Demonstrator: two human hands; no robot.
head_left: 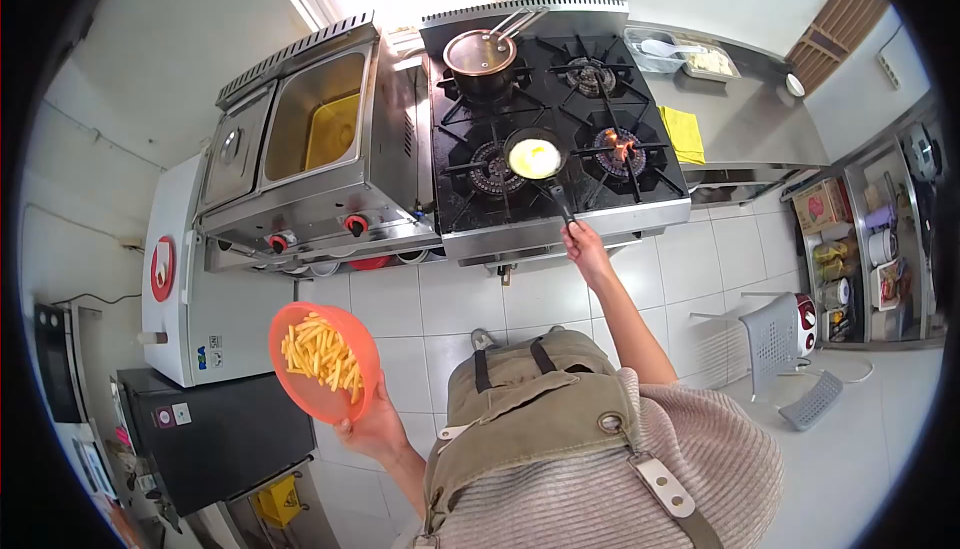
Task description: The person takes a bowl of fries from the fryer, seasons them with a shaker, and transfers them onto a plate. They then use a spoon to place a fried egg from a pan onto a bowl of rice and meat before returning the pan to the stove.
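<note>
My left hand (372, 431) holds an orange bowl (298, 391) from its lower right side, and yellow fries (322, 352) lie in it. My right hand (584, 248) is closed round the black handle of a small frying pan (556, 189). In the pan is a pale item with a yellow middle (534, 158), perhaps an egg. The pan is over the front left part of the black stove (545, 211). Flames (620, 146) rise from the front right burner, beside the pan.
A lidded pot (480, 53) stands on the back left burner. The steel fryer (318, 117) is left of the stove. A yellow cloth (682, 135) and plastic containers (712, 62) are on the right counter. A grey chair (775, 339) stands at the right.
</note>
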